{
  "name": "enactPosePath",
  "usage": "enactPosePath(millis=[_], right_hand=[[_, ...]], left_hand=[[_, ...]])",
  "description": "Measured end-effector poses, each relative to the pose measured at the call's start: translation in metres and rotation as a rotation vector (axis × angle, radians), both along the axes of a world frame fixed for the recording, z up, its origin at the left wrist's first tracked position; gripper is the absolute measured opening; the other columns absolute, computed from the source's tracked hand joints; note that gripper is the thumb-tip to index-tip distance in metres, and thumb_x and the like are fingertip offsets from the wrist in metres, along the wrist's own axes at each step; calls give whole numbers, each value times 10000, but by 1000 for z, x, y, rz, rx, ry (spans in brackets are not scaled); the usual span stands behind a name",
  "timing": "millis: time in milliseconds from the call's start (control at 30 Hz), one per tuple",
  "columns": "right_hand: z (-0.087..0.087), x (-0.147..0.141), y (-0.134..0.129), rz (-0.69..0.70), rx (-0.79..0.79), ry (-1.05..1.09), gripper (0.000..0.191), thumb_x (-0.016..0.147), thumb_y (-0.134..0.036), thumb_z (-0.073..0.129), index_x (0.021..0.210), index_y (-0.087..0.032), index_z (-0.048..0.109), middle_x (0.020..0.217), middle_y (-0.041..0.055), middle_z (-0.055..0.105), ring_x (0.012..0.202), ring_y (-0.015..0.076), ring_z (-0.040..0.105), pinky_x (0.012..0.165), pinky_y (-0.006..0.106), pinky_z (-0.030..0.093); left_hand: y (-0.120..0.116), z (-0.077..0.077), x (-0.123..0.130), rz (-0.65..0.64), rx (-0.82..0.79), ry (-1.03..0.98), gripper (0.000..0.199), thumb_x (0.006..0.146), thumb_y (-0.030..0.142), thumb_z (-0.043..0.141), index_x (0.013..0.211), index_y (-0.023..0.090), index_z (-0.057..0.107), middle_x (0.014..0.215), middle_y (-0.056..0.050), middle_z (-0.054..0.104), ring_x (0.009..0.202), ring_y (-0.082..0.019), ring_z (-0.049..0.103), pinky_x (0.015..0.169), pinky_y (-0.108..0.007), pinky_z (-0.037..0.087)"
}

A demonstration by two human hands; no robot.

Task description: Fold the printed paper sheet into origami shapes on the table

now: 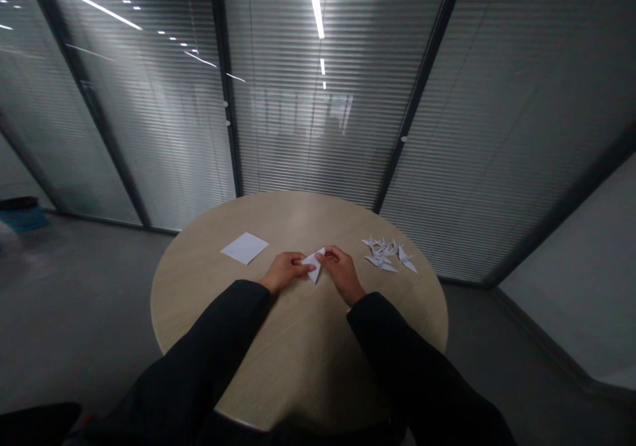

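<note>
Between my hands, over the middle of the round table, is a small piece of folded white paper (314, 264) with a triangular shape, one point toward me. My left hand (287, 270) pinches its left side between thumb and fingers. At its upper right corner, my right hand (342, 272) grips the paper in the same way. Left of my hands lies a stack or sheet of flat square white paper (245, 248); I cannot tell how many sheets. Off to the right sits a loose pile of folded white paper cranes (381, 254), several of them overlapping.
The round wooden table (298, 211) has its far edge close to a glass partition with blinds (318, 148). A blue bin with a dark rim (23, 215) stands on the floor at the far left. A pale wall (576, 300) rises on the right.
</note>
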State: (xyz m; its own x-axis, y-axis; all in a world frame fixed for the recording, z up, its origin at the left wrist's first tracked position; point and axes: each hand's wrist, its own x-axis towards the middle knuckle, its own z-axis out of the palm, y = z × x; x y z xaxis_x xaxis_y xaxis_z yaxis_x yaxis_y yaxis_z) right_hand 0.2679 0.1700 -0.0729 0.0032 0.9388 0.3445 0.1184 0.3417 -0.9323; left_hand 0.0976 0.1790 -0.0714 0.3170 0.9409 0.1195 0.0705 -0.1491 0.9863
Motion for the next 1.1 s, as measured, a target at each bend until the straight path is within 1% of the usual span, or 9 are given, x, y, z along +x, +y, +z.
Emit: enactPosePath(millis=[67,133,300,567,700,800,967,1033,1100], right_hand=[[1,0,-1,9,0,-21,308,703,-485,682,745,-186,622,720,17,644,711,184,601,666,287,461],[1,0,-2,-9,6,-19,318,690,-497,693,707,-187,624,684,9,640,684,182,596,644,286,455],[3,1,-3,-26,-5,11,317,661,-493,723,708,-186,661,709,29,675,701,201,617,660,304,462],[5,0,-3,-27,8,53,290,644,-459,742,731,-190,680,723,36,693,719,209,631,690,318,477],[5,1,-3,-30,8,56,277,648,-446,743,732,-188,685,727,34,692,721,204,628,696,316,471],[6,2,-3,-44,0,70,269,648,-433,743,733,-184,685,713,29,687,708,195,622,680,305,467],[8,1,-5,-45,-22,152,288,629,-437,760,737,-182,681,696,18,688,700,184,629,680,295,471],[9,1,-5,-31,-28,160,282,621,-429,769,728,-183,681,678,15,686,684,181,629,670,291,467],[9,1,-6,-24,-28,157,271,622,-419,772,722,-184,681,667,14,686,673,179,631,663,291,465]], left_hand=[[0,-1,0,0,14,22,322,565,418,808,658,135,686,578,-34,642,516,-146,576,519,-235,386],[1,-2,-1,-9,27,39,327,582,433,794,663,136,685,583,-35,640,528,-149,576,527,-237,389],[2,-1,-4,-30,103,81,311,653,448,744,670,142,687,581,-39,635,529,-148,566,527,-238,383],[-1,3,-4,-42,122,75,279,664,417,744,660,144,685,571,-24,624,520,-139,559,521,-237,368],[-1,5,-4,-47,90,50,283,631,410,768,644,140,683,568,-22,619,519,-134,547,529,-241,369],[0,7,-3,-31,28,-38,313,567,414,812,657,139,691,589,-26,634,534,-133,549,555,-251,402],[0,12,-3,68,-57,-236,421,435,445,870,642,137,673,626,-25,657,568,-129,571,606,-264,443],[0,15,-3,102,-58,-275,442,401,433,885,651,132,680,625,-26,665,571,-129,577,610,-262,440],[-1,16,-3,131,-36,-290,439,396,425,889,652,130,689,620,-32,671,568,-131,576,602,-260,431]])
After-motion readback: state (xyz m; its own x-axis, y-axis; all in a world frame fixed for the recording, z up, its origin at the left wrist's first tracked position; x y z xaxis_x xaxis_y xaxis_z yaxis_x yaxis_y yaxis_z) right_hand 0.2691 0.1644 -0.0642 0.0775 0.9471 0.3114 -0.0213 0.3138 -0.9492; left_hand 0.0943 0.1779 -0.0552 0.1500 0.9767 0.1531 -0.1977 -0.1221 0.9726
